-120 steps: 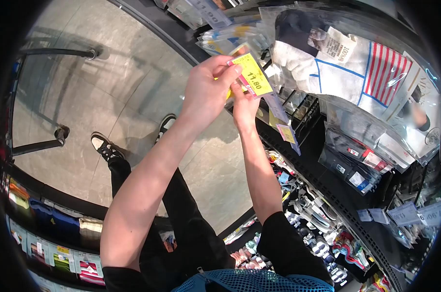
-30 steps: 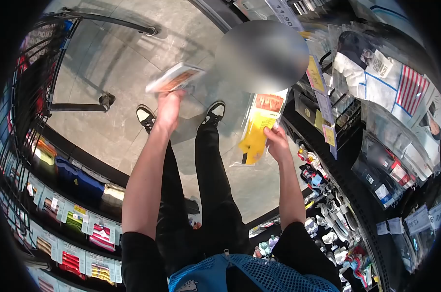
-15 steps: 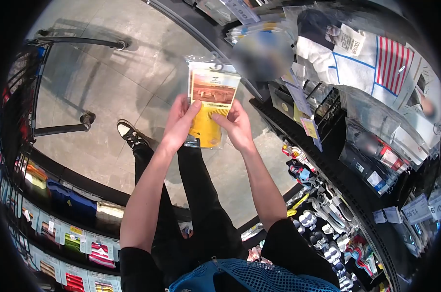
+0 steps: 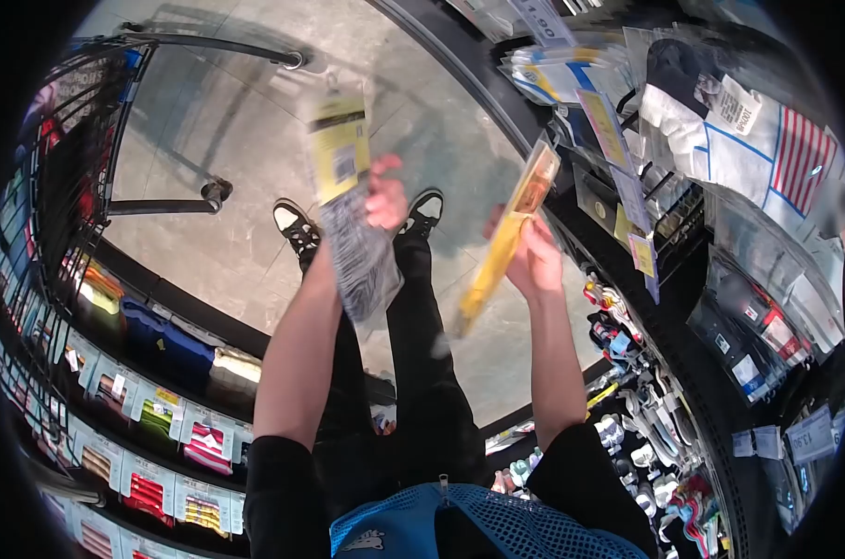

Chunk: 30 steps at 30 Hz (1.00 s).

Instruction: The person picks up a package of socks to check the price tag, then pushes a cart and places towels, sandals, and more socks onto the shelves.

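Head view: the work in hand looks about midway. Two sock packs are off the display and apart, one in each hand, and neither hangs on a hook or lies in the cart; judging from this, both are yet to be placed somewhere.

The left hand (image 4: 385, 196) is clenched around the grey sock pack (image 4: 353, 210), gripping it near the middle of its right edge. The pack hangs roughly upright, its yellow header card at the far end and the grey socks at the near end, motion-blurred, above the floor (image 4: 227, 140) and just in front of the person's shoes.

The right hand (image 4: 537, 261) grasps the yellow sock pack (image 4: 506, 238) from the right side, fingers wrapped on it. That pack is turned nearly edge-on and tilted, its orange top pointing far-right toward the sock rack (image 4: 721, 186), its lower end pointing near-left. The two packs are near each other but not touching.

A wire cart (image 4: 78, 140) stands at the far left, well apart from both hands.
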Each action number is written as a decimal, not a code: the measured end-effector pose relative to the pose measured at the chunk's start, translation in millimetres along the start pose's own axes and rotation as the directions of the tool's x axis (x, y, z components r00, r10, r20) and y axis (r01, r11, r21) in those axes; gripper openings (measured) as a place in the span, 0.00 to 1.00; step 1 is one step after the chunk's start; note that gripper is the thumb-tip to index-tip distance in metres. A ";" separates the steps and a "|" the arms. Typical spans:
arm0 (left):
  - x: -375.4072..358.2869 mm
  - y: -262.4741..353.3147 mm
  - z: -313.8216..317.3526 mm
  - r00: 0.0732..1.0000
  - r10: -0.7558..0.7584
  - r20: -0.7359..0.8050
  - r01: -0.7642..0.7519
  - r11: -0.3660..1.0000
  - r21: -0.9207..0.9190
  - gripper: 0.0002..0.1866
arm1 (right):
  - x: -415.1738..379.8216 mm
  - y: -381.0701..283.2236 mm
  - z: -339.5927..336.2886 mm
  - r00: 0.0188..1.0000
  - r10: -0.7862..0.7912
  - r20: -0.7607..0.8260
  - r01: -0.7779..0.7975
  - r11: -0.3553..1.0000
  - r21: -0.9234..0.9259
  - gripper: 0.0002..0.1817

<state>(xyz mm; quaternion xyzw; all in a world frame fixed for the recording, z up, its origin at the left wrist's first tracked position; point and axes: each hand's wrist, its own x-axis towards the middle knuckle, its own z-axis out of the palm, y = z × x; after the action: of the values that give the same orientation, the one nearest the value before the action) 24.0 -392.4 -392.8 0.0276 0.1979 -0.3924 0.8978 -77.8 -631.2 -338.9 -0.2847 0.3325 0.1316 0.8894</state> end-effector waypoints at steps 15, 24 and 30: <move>12.3 -29.2 30.8 0.866 -0.189 -0.463 0.021 0.939 -0.343 0.25 | 23.0 21.8 89.4 0.963 -0.246 -0.111 0.173 0.878 -0.447 0.17; 7.9 13.7 30.9 0.590 0.658 -0.469 0.192 0.449 0.872 0.20 | 1.2 -1.1 26.9 0.988 -0.037 0.152 0.033 0.999 0.029 0.26; 17.9 8.7 50.8 0.683 0.659 -0.314 0.063 0.375 0.925 0.18 | 25.5 -0.9 76.1 0.995 -0.094 0.023 0.095 0.993 -0.068 0.26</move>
<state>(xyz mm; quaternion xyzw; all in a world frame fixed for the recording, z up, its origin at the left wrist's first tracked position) 58.1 -409.2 -353.7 0.6651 0.2485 -0.2124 0.6714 -19.1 -585.6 -308.6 -0.3295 0.3050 0.1037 0.8875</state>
